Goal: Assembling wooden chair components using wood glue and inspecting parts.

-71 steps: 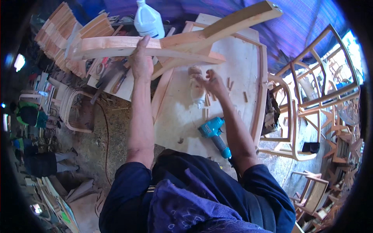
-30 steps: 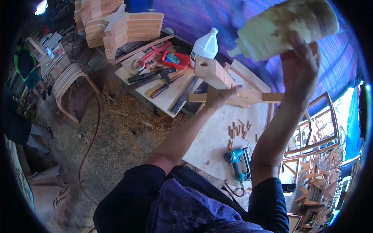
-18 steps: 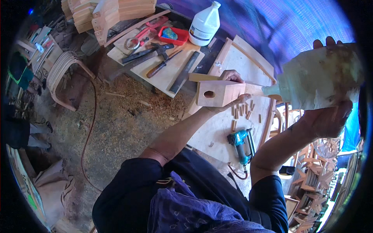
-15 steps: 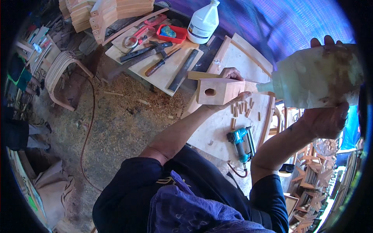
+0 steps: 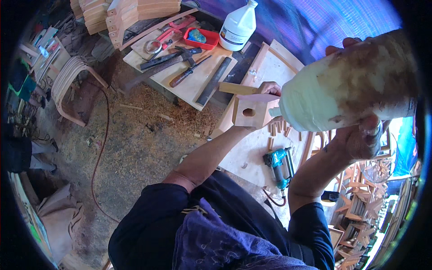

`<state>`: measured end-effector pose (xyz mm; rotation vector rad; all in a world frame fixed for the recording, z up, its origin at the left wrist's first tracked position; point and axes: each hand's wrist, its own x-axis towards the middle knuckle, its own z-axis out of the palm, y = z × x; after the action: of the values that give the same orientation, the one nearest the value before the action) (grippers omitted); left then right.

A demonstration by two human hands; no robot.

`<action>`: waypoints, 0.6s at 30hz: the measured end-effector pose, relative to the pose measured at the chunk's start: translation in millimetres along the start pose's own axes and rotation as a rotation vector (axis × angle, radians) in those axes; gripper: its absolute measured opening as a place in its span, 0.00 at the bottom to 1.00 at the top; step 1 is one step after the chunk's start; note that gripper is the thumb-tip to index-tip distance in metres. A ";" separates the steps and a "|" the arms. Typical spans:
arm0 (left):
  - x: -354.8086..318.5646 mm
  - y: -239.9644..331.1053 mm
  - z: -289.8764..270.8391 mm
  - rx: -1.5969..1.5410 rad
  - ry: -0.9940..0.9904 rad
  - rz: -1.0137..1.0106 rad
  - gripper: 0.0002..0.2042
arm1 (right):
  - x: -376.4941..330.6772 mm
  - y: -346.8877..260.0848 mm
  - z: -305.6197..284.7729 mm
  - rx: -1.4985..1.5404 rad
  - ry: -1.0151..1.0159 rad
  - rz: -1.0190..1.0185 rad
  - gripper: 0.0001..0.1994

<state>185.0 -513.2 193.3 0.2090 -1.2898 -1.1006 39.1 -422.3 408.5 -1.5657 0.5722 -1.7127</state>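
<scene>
My left hand (image 5: 270, 88) grips a pale wooden block (image 5: 256, 119) from its far side, fingers curled over the upper right edge. An oblong hole shows in the block's end face, turned toward me. My right hand (image 5: 360, 140) is wrapped round a large whitish squeeze bottle (image 5: 315, 95) with brown stains. The bottle lies on its side in the air, its narrow nozzle pointing left at the block's right side; whether the tip touches the wood I cannot tell. Below them, several short wooden dowels (image 5: 280, 128) lie on the pale work board (image 5: 240, 155), partly hidden by the bottle.
A teal nail gun (image 5: 280, 168) with a hose rests on the work board. Beyond it are a hammer (image 5: 182, 56), a chisel (image 5: 189, 72), a flat dark bar (image 5: 213, 82), a red tray (image 5: 209, 39) and a white jug (image 5: 238, 27). Bent wooden frames (image 5: 72, 85) stand left.
The bottle has moved left and down, tilted, and its nozzle now meets the block's right side in view. The block has turned slightly, showing its holed end more fully.
</scene>
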 end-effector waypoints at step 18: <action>31.6 -7.5 -2.6 0.132 0.130 -0.068 0.38 | 73.7 27.8 105.6 -0.117 -0.240 -0.115 0.23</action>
<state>179.4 -541.6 208.1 0.4189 -1.2470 -1.0425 149.0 -480.0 452.4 -1.8874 0.4752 -1.5664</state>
